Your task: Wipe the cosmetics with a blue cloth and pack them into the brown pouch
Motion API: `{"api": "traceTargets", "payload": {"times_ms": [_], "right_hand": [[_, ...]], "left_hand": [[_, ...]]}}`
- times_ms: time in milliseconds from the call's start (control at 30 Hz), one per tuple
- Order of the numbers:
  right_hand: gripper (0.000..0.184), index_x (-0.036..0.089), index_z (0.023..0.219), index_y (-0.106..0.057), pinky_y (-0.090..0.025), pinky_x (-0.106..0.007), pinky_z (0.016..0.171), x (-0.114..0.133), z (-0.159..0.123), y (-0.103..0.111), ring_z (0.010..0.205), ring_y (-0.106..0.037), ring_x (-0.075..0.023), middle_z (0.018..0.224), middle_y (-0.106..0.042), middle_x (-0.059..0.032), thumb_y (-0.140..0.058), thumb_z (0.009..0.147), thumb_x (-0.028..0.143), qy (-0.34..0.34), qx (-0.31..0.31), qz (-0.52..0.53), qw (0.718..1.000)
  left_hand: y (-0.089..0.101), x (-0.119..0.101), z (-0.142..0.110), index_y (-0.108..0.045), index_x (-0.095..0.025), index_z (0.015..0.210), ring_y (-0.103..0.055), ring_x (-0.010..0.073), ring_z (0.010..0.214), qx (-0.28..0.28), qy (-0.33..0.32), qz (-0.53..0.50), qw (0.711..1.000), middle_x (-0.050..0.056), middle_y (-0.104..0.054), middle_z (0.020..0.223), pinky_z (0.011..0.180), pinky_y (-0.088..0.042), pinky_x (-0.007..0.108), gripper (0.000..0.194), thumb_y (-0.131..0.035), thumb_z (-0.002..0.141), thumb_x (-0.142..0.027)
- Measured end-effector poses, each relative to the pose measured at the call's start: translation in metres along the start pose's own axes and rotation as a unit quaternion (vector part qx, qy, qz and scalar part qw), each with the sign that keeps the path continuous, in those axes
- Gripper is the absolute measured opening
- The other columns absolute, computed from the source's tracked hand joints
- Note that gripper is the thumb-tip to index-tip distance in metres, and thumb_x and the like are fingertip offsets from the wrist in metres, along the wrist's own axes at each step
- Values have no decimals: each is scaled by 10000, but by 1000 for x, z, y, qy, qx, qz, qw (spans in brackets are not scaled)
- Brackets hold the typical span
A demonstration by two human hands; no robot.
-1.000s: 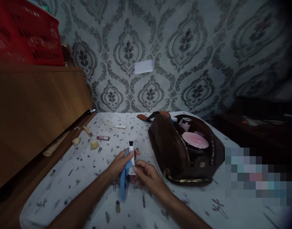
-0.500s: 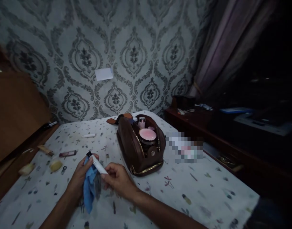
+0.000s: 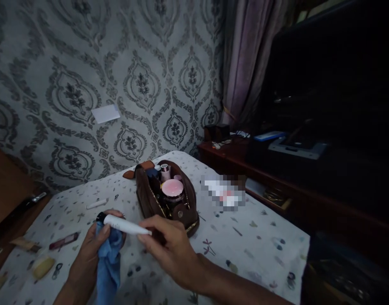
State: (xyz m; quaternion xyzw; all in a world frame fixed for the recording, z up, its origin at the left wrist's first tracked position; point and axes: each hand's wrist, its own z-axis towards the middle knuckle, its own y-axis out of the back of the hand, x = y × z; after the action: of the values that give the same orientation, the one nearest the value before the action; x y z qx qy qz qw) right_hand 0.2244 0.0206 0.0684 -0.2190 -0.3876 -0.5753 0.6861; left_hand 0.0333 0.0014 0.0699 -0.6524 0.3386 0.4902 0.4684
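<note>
Blue crumpled cloth (image 3: 108, 263) fills the left hand (image 3: 89, 250), which grips a tapered white tube (image 3: 125, 225) the right hand (image 3: 177, 250) pinches.

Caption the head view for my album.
Left hand, with blue cloth, and right hand hold a slender white black-capped tube.

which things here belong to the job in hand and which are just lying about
In the job:
white tube, held by left hand and right hand
blue cloth, in the left hand
perhaps the open brown bag

Seemingly lying about:
white stick
dark pink tube
yellow piece
</note>
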Motion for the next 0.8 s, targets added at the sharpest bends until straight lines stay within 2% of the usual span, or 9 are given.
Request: {"api": "traceTargets", "payload": {"times_ms": [100,167,200,267,333,367,433,533,800], "right_hand": [[155,168,938,-703,-405,-200,554,2,7,25,567,-532,-96,652,-602,24,-594,910,274,-1,-38,-20,999],[168,173,940,-694,-417,-202,543,1,13,41,557,-548,-102,635,-606,24,-582,920,297,-12,-77,-13,997],[174,177,948,-689,-424,-203,538,-1,16,48,552,-557,-104,630,-607,25,-579,923,309,-18,-96,-7,995],[183,183,966,-682,-431,-205,527,-4,24,62,543,-563,-107,630,-607,27,-585,923,332,-26,-126,-4,992],[189,182,979,-684,-431,-208,525,-8,31,73,547,-563,-109,632,-606,28,-601,914,339,-29,-139,-20,990],[189,180,976,-687,-429,-210,528,-9,35,78,553,-563,-110,635,-607,26,-609,909,337,-31,-142,-34,989],[183,175,960,-697,-418,-212,532,-11,43,87,562,-554,-109,645,-609,23,-615,903,329,-33,-137,-67,988],[159,174,930,-712,-389,-208,527,-14,52,93,545,-508,-97,617,-579,35,-617,901,298,-19,-114,-120,986],[155,174,945,-723,-384,-210,552,-21,68,89,586,-526,-99,671,-626,23,-585,912,237,11,-42,-158,986]], "left_hand": [[-14,-9,20,-680,-211,1026,-600,152,629,108,-53,93,988,-3,-659,745,573,-507,222,531,-829,609,-503],[-24,-18,37,-697,-194,1015,-600,164,649,157,-128,227,953,19,-655,784,576,-502,235,452,-782,676,-482],[-29,-23,44,-708,-196,1011,-610,173,706,183,-178,310,916,31,-652,830,619,-510,241,370,-746,732,-436],[-39,-32,54,-693,-239,1139,-618,209,938,250,-277,452,810,60,-636,1040,805,-519,283,316,-609,855,-348],[-45,-37,57,-637,-292,1256,-607,196,936,281,-337,552,709,58,-597,1089,780,-516,275,382,-491,902,-280],[-46,-38,57,-607,-307,1293,-606,188,903,280,-355,589,670,56,-584,1096,740,-515,263,415,-454,910,-259],[-43,-36,54,-563,-308,1326,-609,180,868,259,-379,635,621,58,-570,1121,688,-508,246,440,-425,914,-238],[-34,-30,48,-524,-284,1337,-625,186,926,230,-399,649,605,71,-565,1177,716,-513,241,420,-417,933,-237],[-25,-20,46,-520,-277,1319,-630,189,976,210,-406,633,625,90,-563,1191,775,-525,251,373,-410,965,-238]]}}
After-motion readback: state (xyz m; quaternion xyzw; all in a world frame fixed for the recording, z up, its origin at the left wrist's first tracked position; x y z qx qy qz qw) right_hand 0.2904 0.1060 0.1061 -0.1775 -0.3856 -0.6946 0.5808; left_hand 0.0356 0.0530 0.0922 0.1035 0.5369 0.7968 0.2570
